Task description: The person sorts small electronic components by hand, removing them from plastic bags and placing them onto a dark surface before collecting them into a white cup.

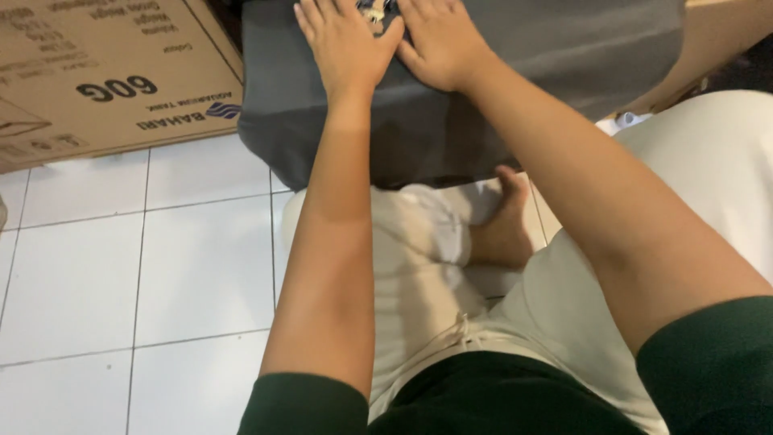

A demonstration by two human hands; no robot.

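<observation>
- The left hand (345, 44) lay flat, fingers spread, pressing on the grey cloth (499, 89) without gripping anything.
- The right hand (439, 40) rested just beside it, thumbs touching, likewise open and palm-down.
- The cloth was draped over a raised surface in front of the knees, above the white tiled floor (145, 274).
- A flattened cardboard box (97, 72) lay to its left.

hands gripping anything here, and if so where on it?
Nothing is gripped. The left hand and right hand lie flat, palms down, side by side on the grey fabric. A small patterned item shows between them; whether fingers pinch it cannot be told.
</observation>
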